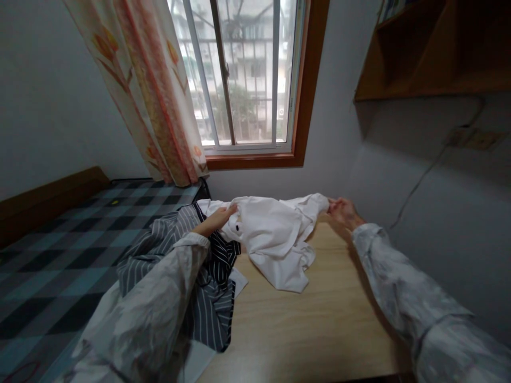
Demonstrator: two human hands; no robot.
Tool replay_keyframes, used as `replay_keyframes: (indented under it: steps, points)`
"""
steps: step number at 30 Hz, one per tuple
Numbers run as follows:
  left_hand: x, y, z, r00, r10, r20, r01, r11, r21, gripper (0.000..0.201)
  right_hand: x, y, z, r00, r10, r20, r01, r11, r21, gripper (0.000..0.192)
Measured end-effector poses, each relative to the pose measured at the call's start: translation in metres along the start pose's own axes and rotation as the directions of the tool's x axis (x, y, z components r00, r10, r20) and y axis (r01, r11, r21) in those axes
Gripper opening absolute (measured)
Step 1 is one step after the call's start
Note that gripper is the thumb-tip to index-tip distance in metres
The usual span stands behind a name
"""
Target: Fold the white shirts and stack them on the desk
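Note:
A crumpled white garment [275, 229] stretches between my two hands above the wooden table, its lower part draping onto the tabletop. My left hand [217, 219] is closed on its left part, near a small dark mark on the cloth. At the far right end, my right hand [344, 211] pinches a gathered corner of the same cloth. Under my left forearm lies a grey striped garment [213, 311] with dark edging, bunched up at the table's left side. Which part of the white garment each hand grips cannot be made out.
The pale wooden table [319, 330] stands against the wall. To the left is a bed with a checked cover [59, 250]. A flowered curtain [147, 90] hangs beside the window [247, 74]. A wooden shelf [419, 58] and a cable [419, 183] are on the right wall.

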State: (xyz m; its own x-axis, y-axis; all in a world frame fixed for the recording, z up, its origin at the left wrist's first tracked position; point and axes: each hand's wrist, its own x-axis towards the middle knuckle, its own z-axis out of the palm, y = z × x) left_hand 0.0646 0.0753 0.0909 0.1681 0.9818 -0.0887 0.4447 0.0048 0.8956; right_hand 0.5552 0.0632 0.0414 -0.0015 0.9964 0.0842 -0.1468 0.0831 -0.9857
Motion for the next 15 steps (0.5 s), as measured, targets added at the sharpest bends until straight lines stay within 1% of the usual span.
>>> replay_keyframes:
  steps: [3, 6, 9, 11, 13, 15]
  points:
    - [-0.003, -0.008, -0.002, 0.998, -0.067, 0.001, 0.067, 0.998, -0.006, 0.066, -0.004, 0.04, 0.023, 0.989, 0.056, 0.14, -0.053, 0.998, -0.027, 0.026]
    - [-0.011, -0.009, -0.009, 0.996, -0.093, -0.005, 0.094, 0.995, 0.015, 0.061, -0.006, 0.066, 0.036, 0.977, 0.064, 0.205, -0.054, 0.997, -0.053, 0.034]
    - [-0.018, -0.005, -0.021, 0.993, -0.109, -0.053, 0.111, 0.993, 0.048, 0.056, -0.011, 0.078, 0.039, 0.967, 0.106, 0.231, -0.097, 0.994, -0.05, 0.047]
    - [-0.022, -0.004, -0.028, 0.989, -0.112, -0.101, 0.118, 0.991, 0.058, 0.055, -0.016, 0.081, 0.039, 0.956, 0.143, 0.257, -0.128, 0.989, -0.073, 0.049]
    - [-0.023, -0.005, -0.034, 0.985, -0.101, -0.138, 0.109, 0.993, 0.052, 0.057, -0.018, 0.082, 0.042, 0.953, 0.143, 0.269, -0.118, 0.987, -0.105, 0.044]
    - [-0.022, -0.009, -0.04, 0.982, -0.099, -0.16, 0.109, 0.993, 0.053, 0.061, -0.017, 0.078, 0.044, 0.967, 0.104, 0.231, -0.08, 0.991, -0.111, 0.035]
